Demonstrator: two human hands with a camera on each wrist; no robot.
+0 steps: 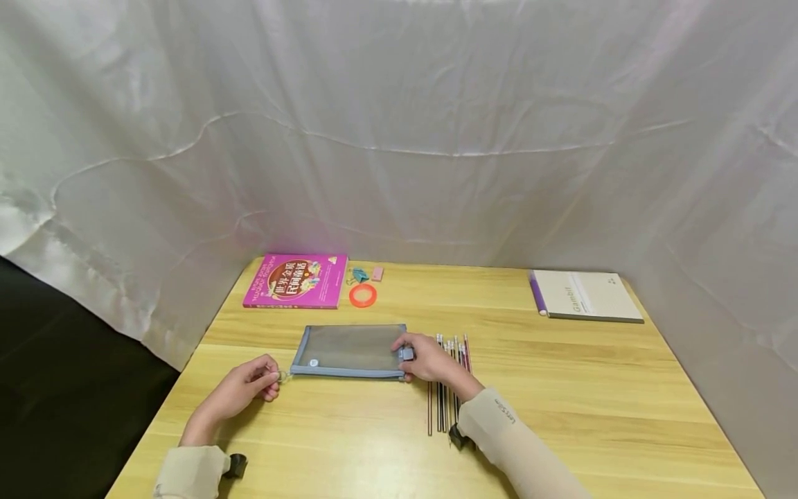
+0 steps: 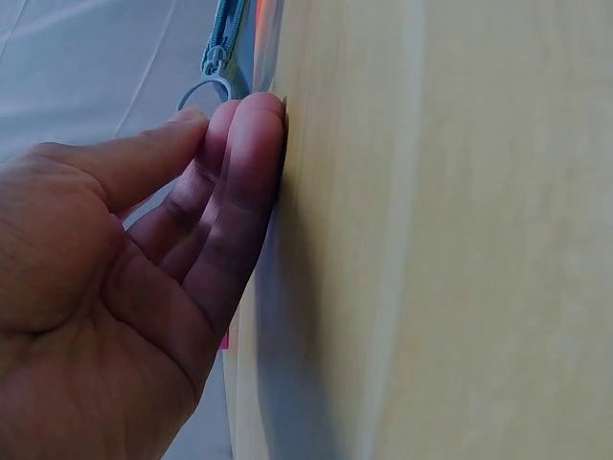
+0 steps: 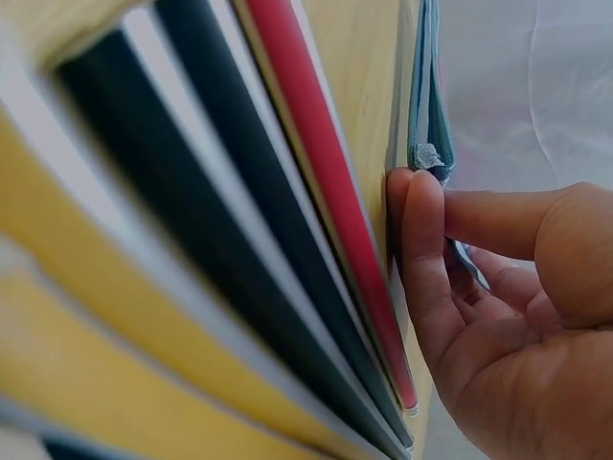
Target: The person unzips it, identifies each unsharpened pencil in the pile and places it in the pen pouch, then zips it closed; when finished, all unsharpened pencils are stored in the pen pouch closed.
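A see-through mesh zip pouch (image 1: 352,348) with blue-grey edging lies on the table, its zipper edge towards me. My left hand (image 1: 246,389) is at its left corner, thumb and fingertips pinching the ring (image 2: 206,94) on the zipper pull. In the left wrist view, the zipper teeth (image 2: 225,29) run up from the slider in two rows. My right hand (image 1: 427,357) grips the pouch's right end near a small blue-grey tab (image 1: 406,353), thumb against fingers. Beneath the right wrist lie several pencils (image 1: 441,402), side by side; the forearm hides some of them.
At the back left are a pink book (image 1: 324,281), a teal clip (image 1: 360,275), a pink eraser (image 1: 377,274) and an orange ring-shaped roll (image 1: 363,296). A pale notebook (image 1: 592,294) lies back right with a purple pen (image 1: 537,292) along its left edge. Grey curtains (image 1: 436,194) enclose the table.
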